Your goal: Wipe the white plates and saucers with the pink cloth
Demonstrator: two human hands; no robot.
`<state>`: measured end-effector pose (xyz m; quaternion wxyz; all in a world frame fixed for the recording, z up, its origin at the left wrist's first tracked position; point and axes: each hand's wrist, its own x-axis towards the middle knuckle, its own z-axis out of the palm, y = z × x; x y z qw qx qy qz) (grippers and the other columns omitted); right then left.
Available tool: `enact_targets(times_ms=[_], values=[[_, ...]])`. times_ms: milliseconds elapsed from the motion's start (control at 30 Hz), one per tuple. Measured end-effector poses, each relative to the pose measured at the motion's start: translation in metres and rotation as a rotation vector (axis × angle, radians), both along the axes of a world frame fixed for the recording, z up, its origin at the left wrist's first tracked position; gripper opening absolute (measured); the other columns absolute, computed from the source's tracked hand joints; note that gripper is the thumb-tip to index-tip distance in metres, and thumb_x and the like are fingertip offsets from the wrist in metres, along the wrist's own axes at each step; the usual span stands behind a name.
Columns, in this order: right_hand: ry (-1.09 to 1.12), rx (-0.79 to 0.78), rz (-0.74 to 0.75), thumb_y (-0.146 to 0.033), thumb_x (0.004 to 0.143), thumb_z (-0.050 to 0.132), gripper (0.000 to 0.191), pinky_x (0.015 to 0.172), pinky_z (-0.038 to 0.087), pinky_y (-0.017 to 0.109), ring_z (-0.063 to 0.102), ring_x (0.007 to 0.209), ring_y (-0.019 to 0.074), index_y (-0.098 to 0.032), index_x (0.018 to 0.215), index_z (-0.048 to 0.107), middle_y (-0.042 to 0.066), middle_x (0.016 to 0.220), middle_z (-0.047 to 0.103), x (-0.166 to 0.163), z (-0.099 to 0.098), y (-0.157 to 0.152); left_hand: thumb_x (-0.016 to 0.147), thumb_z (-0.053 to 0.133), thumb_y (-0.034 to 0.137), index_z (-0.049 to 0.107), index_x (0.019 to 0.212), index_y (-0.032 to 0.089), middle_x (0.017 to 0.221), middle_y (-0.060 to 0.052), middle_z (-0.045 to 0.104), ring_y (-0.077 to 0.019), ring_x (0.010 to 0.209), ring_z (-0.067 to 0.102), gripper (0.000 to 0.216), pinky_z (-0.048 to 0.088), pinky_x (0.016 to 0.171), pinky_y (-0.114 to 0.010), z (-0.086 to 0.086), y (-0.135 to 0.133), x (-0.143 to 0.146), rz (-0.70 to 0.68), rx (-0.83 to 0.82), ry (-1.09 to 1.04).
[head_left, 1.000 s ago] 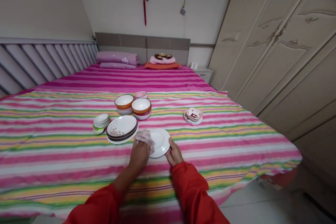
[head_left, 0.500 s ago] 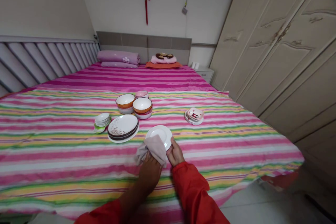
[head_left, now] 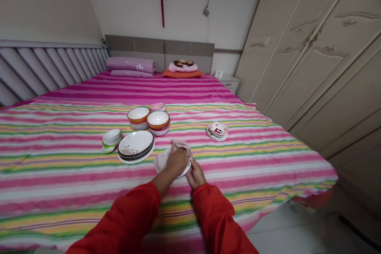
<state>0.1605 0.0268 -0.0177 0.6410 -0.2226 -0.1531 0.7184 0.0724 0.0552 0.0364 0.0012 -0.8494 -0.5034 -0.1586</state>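
Right of the stacked plates (head_left: 136, 143), the left hand (head_left: 177, 161) clutched a cloth (head_left: 182, 143) against the white plate (head_left: 183, 173) over the bed (head_left: 253, 178); the right hand (head_left: 195, 174) gripped its rim. Hard rubbing could have twisted it free.

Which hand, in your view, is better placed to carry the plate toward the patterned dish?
Probably the right hand: it grips the plate and is nearer the patterned dish, while the left hand presses the cloth.

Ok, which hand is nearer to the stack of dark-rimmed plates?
Left. The left hand holds a cloth on a white plate right of the plate stack; the right hand, at that plate's right edge, is farther off.
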Motion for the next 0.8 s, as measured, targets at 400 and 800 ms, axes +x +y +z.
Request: enact_targets(times_ms=[400,800], values=[[-0.048,0.007,0.0,-0.034,0.082,0.062,0.039,0.089,0.051,0.037,0.063,0.103,0.0223,-0.013,0.115,0.06,0.01,0.102,0.071,0.0,0.005,-0.006,0.093,0.03,0.021,0.064,0.094,0.009,0.095,-0.015,0.069,-0.0259,0.098,0.062,0.036,0.033,0.101,-0.045,-0.02,-0.018,-0.06,0.236,0.005,-0.029],[-0.07,0.039,-0.004,-0.037,0.081,0.064,0.032,0.083,0.054,0.034,0.065,0.098,0.0219,-0.013,0.102,0.064,0.009,0.094,0.073,-0.002,0.005,-0.004,0.093,0.032,0.021,0.063,0.092,0.017,0.092,-0.008,0.069,-0.0202,0.098,0.06,0.031,0.027,0.106,-0.046,-0.016,-0.061,-0.033,-0.059,0.03,-0.106]])
